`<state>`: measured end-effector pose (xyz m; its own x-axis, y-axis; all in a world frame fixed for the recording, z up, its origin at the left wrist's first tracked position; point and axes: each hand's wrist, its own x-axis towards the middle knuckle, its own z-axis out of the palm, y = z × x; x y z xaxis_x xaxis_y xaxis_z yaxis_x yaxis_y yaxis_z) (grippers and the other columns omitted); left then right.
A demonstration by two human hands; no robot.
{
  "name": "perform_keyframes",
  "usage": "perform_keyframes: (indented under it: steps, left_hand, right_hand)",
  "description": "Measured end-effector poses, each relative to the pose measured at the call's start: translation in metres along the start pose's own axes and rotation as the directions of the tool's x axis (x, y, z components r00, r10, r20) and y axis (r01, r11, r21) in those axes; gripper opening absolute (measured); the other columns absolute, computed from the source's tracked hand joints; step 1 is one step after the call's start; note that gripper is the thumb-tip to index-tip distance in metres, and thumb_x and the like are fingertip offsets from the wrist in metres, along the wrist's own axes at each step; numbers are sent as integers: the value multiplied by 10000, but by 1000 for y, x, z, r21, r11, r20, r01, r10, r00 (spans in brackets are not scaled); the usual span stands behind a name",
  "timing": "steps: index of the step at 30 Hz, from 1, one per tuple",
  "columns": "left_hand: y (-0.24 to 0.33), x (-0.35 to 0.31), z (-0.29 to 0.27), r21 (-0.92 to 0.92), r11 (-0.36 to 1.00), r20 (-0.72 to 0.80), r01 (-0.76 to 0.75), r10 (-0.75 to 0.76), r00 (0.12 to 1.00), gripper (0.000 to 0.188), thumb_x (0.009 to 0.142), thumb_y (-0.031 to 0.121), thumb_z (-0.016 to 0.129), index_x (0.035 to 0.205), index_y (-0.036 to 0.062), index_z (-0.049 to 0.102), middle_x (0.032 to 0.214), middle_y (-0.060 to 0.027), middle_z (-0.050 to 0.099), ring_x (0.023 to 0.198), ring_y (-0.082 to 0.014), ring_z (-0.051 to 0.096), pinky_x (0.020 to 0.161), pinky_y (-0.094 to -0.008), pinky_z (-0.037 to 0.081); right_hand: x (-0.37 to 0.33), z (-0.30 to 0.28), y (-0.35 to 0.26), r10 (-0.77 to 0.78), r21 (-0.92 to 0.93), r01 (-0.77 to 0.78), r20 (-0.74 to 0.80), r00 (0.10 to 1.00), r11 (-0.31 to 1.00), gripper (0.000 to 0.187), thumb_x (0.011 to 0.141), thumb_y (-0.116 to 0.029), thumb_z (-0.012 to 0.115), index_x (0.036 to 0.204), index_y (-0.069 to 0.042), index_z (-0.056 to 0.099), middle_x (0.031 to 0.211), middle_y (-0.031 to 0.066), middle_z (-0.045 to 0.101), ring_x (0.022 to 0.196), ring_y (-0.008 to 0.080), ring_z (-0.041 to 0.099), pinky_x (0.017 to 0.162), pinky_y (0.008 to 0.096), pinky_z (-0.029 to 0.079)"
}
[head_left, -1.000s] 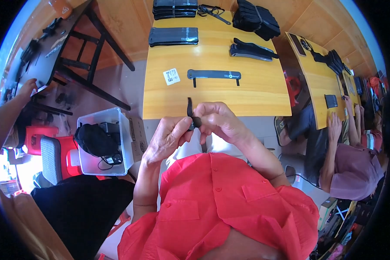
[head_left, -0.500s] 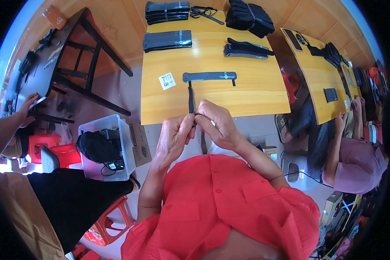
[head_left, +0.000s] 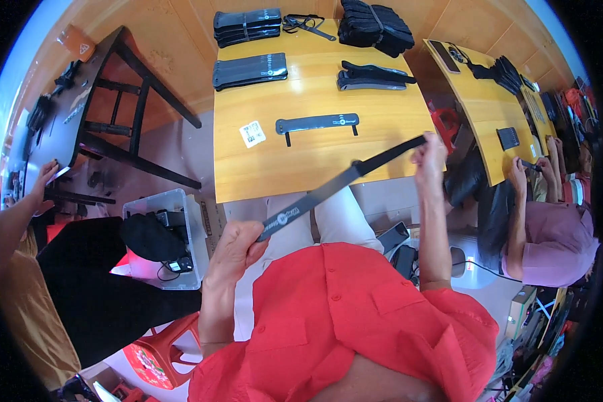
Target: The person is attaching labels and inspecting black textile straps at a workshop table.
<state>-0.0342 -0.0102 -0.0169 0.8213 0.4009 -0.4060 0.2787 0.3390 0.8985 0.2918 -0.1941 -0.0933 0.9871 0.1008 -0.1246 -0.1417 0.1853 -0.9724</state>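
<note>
Well to the left of the yellow wooden table, an orange container with a pale mark sits on a dark table. Nearer, just left of the yellow table's front corner, a clear bin holds black items. Along the yellow table's left side, both the rear stack and the nearer stack of dark straps carry pale print toward their right ends. Below them on its top lies a white card, bearing a square code and print too fine to read. In front of its near edge, the person's left hand is closed around the lettered end of a dark strap, which shows pale words and a round emblem. The strap stretches straight, slanting across that near edge; a similar strap lies on the tabletop beyond, its lettering and emblem toward the right. By the table's near right corner, the right hand pinches the held strap's plain black end. Right of the table, a small dark piece shows tiny pale marks.
</note>
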Motion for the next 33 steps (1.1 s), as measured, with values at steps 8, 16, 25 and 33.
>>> perform_keyframes:
  steps: [8, 16, 25, 33]
  left_hand:
    - [-4, -40, -48, -234, 971, -59, -42, 29, 998, 438, 855, 246, 457, 452, 116, 344, 422, 19, 344, 348, -54, 287, 339, -204, 200]
    - [-8, 13, -53, -132, 964, -265, -232, 191, 945, 423, 955, 345, 396, 632, 78, 447, 490, 29, 362, 389, -63, 306, 373, -206, 228]
    - [-71, 116, -55, -180, 973, -476, -147, 44, 878, 418, 960, 368, 383, 793, 33, 569, 549, 10, 469, 425, -82, 449, 396, -202, 342]
    - [-71, 108, -66, 66, 971, -517, 229, -163, 840, 505, 939, 397, 405, 759, -24, 617, 538, -36, 538, 380, -130, 504, 383, -231, 398]
  right_hand:
    - [85, -127, -33, -94, 140, 153, -358, 929, 978, 170, 828, -212, 551, 747, -96, 457, 534, 3, 389, 403, 100, 371, 342, 246, 315]
    - [22, -105, -82, -121, -339, 155, 119, 985, 928, 267, 843, -264, 549, 645, -100, 479, 538, -34, 401, 379, 66, 382, 359, 230, 348]
    - [-42, -40, -111, -250, -581, 652, 622, 742, 487, 148, 857, -68, 550, 811, 66, 593, 599, 47, 490, 510, 88, 523, 476, 223, 406]
    - [-35, -49, -100, -164, -337, 463, 637, 753, 820, 64, 796, 6, 605, 832, 51, 633, 691, 58, 565, 552, 110, 580, 519, 210, 467]
